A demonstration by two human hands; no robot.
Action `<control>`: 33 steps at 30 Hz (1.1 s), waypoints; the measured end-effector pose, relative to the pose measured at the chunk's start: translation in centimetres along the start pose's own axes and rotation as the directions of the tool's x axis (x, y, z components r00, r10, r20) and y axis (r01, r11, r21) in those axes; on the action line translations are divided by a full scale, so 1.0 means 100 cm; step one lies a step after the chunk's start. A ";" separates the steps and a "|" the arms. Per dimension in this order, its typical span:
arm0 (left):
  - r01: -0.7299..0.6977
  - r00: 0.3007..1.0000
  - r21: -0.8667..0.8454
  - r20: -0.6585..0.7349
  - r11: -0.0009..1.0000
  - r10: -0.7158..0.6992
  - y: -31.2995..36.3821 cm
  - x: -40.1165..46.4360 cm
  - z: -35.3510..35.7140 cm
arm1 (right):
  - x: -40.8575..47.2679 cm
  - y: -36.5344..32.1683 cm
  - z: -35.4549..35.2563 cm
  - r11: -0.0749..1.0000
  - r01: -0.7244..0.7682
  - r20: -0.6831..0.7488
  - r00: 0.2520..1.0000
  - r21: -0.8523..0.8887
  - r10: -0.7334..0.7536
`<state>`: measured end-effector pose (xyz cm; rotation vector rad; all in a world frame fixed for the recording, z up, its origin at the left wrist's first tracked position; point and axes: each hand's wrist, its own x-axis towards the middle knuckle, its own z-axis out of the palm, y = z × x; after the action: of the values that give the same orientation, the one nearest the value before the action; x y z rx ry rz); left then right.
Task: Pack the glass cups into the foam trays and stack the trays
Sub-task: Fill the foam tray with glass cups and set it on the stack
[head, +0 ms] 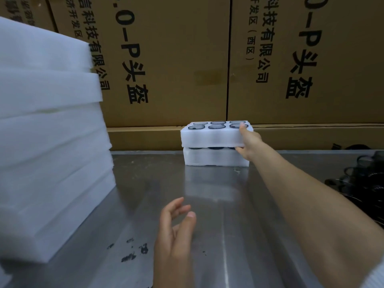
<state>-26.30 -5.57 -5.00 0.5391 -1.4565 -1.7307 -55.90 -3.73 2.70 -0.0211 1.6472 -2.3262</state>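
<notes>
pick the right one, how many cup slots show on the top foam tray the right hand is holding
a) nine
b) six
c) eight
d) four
b) The top foam tray, gripped at its right end by the right hand, shows two rows of three round slots, each with a glass cup in it, and it sits on a lower tray.

We see only dark rims of the cups in the lower tray (216, 160); the loose cups (361, 179) at right are blurred and cut off.
</notes>
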 end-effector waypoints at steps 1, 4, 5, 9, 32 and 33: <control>-0.002 1.000 0.002 0.002 1.000 0.002 0.000 0.000 0.000 | 0.001 0.002 0.001 1.000 0.014 -0.002 1.000 -0.028 -0.014; -0.009 1.000 0.011 0.008 1.000 0.009 0.001 0.000 -0.001 | 0.007 0.010 0.001 0.989 0.095 0.003 0.995 -0.113 -0.095; -0.009 1.000 0.017 0.014 1.000 0.009 0.001 -0.001 -0.001 | 0.008 0.013 -0.001 0.973 0.131 -0.003 0.991 -0.192 -0.134; -0.012 1.000 0.030 0.018 0.999 0.012 0.000 0.000 0.001 | 0.013 0.021 -0.006 0.855 0.209 -0.063 0.961 -0.475 -0.270; -0.056 0.998 0.095 0.047 0.994 0.052 0.000 -0.004 -0.001 | -0.096 0.083 -0.032 0.697 0.271 -0.098 0.893 -0.664 -0.440; -0.064 0.997 0.096 0.037 0.993 0.061 0.001 -0.004 -0.001 | -0.111 0.085 -0.036 0.687 0.293 -0.074 0.889 -0.664 -0.451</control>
<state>-25.94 -5.30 -4.98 0.5118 -1.5708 -1.6339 -43.97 -0.30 -4.70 -0.2632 2.7232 -1.9259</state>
